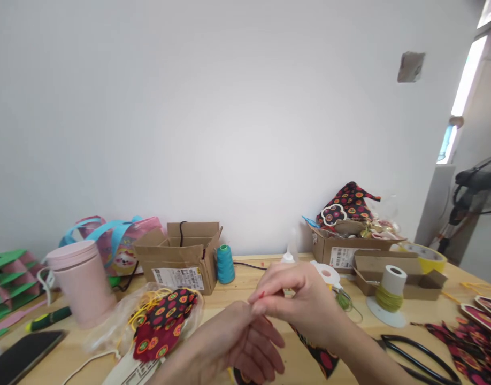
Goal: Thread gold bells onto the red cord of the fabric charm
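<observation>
My right hand (299,297) is closed in a pinch, thumb against fingers, with a small red bit (262,294) showing at the fingertips; it is too small to name surely. Directly beneath it, my left hand (251,345) is turned partly palm up, its fingers loosely bent and apart. The two hands touch near the left wrist and thumb base. Dark flower-patterned fabric (328,363) lies under my right hand, partly covered. Another patterned piece (243,377) peeks out below my left fingers.
Left: a pink canister (82,283), phone (24,355), patterned pouches (165,323) and an open cardboard box (177,267). A teal thread cone (225,266) stands mid-table. Right: a green cord spool (390,297), black-handled scissors (420,355), yellow tape (428,259) and a filled box (345,251).
</observation>
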The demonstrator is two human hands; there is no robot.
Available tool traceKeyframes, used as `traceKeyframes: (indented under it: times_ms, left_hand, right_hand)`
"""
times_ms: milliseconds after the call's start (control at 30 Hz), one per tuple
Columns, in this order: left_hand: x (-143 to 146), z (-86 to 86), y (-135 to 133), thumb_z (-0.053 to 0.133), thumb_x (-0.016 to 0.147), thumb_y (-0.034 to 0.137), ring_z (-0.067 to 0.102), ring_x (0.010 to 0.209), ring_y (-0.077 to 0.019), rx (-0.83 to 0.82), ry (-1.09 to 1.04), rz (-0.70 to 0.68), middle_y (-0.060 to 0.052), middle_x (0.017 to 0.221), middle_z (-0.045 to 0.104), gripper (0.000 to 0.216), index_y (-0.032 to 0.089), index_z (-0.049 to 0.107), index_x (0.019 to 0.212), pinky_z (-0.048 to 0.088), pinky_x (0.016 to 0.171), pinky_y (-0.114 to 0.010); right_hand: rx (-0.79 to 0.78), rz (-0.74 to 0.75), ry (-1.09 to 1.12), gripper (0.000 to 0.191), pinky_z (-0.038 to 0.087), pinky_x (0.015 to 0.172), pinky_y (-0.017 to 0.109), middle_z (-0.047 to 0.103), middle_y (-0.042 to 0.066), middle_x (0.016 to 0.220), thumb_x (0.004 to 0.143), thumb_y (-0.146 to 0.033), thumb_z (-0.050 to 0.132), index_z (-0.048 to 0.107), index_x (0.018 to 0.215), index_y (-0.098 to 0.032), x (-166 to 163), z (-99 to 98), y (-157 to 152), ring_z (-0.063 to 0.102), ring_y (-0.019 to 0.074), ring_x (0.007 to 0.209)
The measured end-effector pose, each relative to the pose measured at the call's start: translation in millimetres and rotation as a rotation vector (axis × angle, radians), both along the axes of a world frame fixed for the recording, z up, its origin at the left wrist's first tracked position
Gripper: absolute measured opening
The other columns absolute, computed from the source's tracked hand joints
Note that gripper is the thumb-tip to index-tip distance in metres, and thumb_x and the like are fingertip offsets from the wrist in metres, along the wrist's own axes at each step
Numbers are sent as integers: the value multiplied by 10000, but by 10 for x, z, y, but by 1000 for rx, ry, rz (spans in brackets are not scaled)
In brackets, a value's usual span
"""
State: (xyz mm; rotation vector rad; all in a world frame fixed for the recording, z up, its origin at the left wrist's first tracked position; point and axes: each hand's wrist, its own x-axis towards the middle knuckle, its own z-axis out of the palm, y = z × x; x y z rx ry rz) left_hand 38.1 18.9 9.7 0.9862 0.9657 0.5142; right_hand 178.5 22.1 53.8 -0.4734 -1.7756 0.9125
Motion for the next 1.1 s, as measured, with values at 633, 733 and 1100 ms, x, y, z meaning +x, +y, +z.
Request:
traceKeyframes:
  times_ms: [633, 733, 1100]
  left_hand:
    - [-83, -268, 158, 608, 568, 139, 400, 374, -54, 367, 266, 75, 60, 437, 524, 53, 121, 641, 606, 284, 377, -171]
    - [-74, -223, 87, 526, 618, 162, 460, 488, -97, 702, 639, -30, 36, 518, 567, 122, 151, 647, 606, 299, 448, -202]
    - [-227, -5, -66, 389, 795, 244, 501, 607, -165, 1422, 1083, -56, -40, 661, 563, 243, 211, 607, 693, 297, 531, -256]
  right_hand:
    - [221, -103, -332, 260, 400, 546, 228, 665, 48, 566, 754, -388, 530, 696, 675, -204, 191, -988, -114, 572, 135, 533]
    - [139, -217, -268, 206, 392, 505, 225, 646, 48, 563, 713, -348, 588, 690, 651, -180, 168, -992, -37, 548, 136, 519]
    - [-61, -284, -104, 164, 414, 610, 235, 592, 15, 658, 716, -200, 579, 609, 558, -166, -33, -860, 84, 540, 141, 644]
